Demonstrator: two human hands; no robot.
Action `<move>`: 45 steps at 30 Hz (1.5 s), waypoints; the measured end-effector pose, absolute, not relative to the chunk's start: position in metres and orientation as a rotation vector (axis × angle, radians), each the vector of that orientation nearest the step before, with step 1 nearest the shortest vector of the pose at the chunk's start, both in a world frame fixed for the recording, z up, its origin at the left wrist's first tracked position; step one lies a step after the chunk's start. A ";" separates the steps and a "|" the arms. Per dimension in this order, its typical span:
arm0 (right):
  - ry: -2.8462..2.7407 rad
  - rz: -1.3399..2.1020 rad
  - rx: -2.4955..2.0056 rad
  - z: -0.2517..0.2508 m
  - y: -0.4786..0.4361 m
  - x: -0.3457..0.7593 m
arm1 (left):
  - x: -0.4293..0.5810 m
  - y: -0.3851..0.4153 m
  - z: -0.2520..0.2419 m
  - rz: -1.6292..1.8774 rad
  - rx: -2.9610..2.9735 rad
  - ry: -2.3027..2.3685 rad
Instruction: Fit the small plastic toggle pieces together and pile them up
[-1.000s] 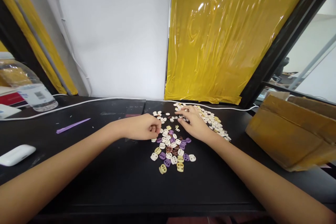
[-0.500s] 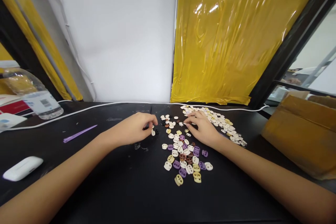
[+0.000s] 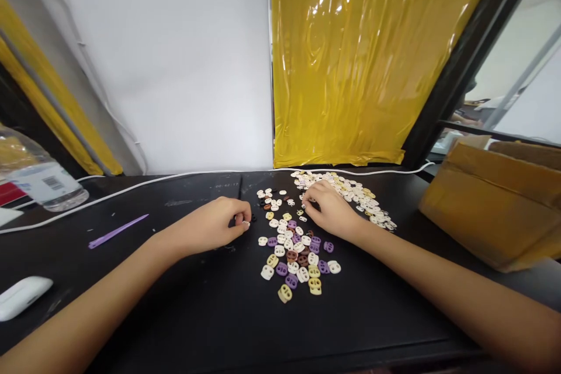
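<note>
My left hand is closed beside the black table's middle, with a small white two-hole cord lock showing at its pinched fingertips. A black cord lock lies just past those fingers. My right hand curls downward at the near edge of a long heap of mostly white cord locks; whatever its fingertips hold is hidden. Between and below the hands lies a loose group of white, yellow, purple and brown cord locks. A smaller cluster of white, brown and black ones sits farther back.
A cardboard box stands at the right. On the left are a purple strip, a white rounded case and a water bottle. Along the table's back runs a white cable, in front of a yellow-wrapped panel.
The view has shifted, so most things sit farther left. My left fingers have closed round a white cord lock near the black ones. My right fingers have curled in more at the heap.
</note>
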State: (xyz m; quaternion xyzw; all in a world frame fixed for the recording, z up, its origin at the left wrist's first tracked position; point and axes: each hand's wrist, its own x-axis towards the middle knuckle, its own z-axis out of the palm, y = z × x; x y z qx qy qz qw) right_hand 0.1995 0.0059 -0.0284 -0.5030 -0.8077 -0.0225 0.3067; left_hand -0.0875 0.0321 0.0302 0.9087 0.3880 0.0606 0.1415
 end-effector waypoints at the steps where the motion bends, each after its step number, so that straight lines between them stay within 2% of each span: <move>1: -2.131 -0.032 -1.320 -0.028 0.005 0.199 | -0.087 0.032 0.030 0.164 2.623 1.126; 7: -2.079 0.184 -1.223 -0.021 -0.005 0.192 | -0.084 0.022 0.033 0.090 2.616 1.121; 11: -1.884 0.538 -1.231 -0.018 -0.012 0.186 | -0.080 0.017 0.032 0.086 2.617 1.115; 17: -1.450 1.004 -1.119 -0.017 -0.010 0.177 | -0.071 0.020 0.033 0.393 2.559 1.019; 22: -1.256 1.200 -1.077 -0.007 -0.017 0.175 | -0.041 0.018 0.033 0.688 2.206 0.871; 33: -1.376 1.153 -0.975 -0.006 -0.021 0.176 | -0.014 0.007 -0.002 0.933 1.676 0.782; 38: -1.511 0.983 -0.925 -0.006 -0.024 0.173 | -0.016 0.003 0.002 0.982 1.641 0.807; 45: -1.505 0.979 -0.898 -0.009 -0.023 0.174 | -0.013 -0.001 0.003 1.026 1.695 0.809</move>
